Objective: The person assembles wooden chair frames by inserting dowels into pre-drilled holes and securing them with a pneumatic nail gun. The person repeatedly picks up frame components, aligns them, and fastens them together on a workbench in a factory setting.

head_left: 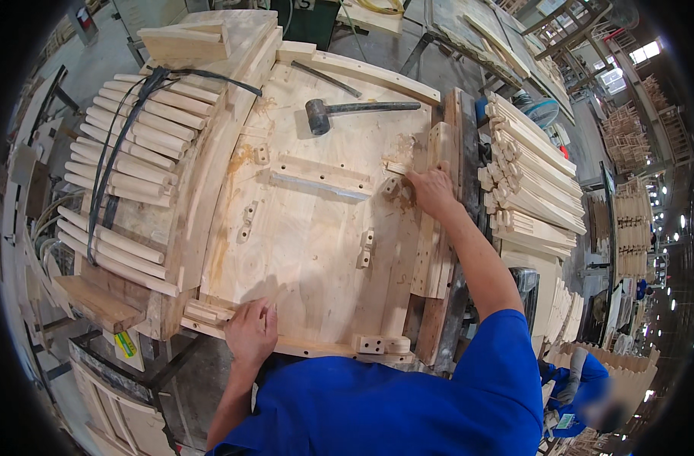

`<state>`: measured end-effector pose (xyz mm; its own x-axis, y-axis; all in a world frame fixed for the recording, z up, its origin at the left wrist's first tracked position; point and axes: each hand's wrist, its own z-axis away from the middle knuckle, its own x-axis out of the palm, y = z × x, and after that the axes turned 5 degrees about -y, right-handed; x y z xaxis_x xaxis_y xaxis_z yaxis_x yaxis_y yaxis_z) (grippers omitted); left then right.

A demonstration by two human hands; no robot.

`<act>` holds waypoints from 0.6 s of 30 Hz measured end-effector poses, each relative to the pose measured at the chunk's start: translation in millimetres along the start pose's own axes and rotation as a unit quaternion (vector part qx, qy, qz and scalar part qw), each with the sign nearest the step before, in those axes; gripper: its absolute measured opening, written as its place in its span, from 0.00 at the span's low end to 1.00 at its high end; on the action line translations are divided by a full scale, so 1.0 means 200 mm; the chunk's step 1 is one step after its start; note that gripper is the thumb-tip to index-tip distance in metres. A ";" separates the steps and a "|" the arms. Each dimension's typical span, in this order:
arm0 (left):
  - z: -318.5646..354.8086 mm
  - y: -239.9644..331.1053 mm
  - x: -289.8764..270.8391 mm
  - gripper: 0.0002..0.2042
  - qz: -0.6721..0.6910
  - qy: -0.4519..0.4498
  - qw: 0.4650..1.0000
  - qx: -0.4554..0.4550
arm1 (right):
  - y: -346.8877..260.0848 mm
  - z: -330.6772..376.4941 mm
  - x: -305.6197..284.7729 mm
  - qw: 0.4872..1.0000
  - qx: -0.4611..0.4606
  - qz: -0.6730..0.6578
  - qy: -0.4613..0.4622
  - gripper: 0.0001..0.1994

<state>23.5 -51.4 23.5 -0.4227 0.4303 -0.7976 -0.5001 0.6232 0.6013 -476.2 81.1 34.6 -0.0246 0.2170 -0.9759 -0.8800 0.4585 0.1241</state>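
A pale wooden panel (301, 228) lies in front of me, with wooden blocks and rails along its edges. My right hand (435, 191) is at its right side, fingers curled down beside the wooden rail (438, 144). A small pale wood piece (396, 167) lies by those fingertips; whether they grip it is hidden. At the near left corner, my left hand (252, 333) is closed with fingertips together, close to a short wooden block (208, 311). Anything inside it is too small to make out. A black mallet (318, 117) rests on the panel's far part, below a dark metal bar (326, 79).
Turned wooden spindles (145, 144) with black straps lie to the left. Shaped wooden parts (529, 167) are stacked on the right. A drilled strip (324, 173) and small blocks (366, 249) sit on the panel. A person in blue (579, 387) works at the lower right.
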 end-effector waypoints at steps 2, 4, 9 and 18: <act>-0.01 0.02 -0.01 0.08 -0.007 0.005 1.000 0.005 | -0.01 0.01 0.00 1.000 0.004 0.008 -0.018 0.14; 0.00 0.02 -0.01 0.08 -0.015 0.005 1.000 -0.003 | -0.04 0.03 -0.01 1.000 -0.005 0.000 -0.017 0.16; 0.01 0.00 0.00 0.09 -0.002 0.011 1.000 0.002 | -0.05 0.06 -0.03 1.000 0.003 -0.003 0.005 0.17; 0.02 0.00 0.00 0.09 -0.004 0.009 1.000 -0.009 | -0.07 -0.02 -0.18 0.995 -0.001 0.014 -0.101 0.16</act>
<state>26.4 -49.5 23.7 -0.4328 0.4129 -0.8014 -0.5165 0.6150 0.5958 -465.2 62.8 66.3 0.0463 0.3976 -0.9164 -0.8811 0.4484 0.1501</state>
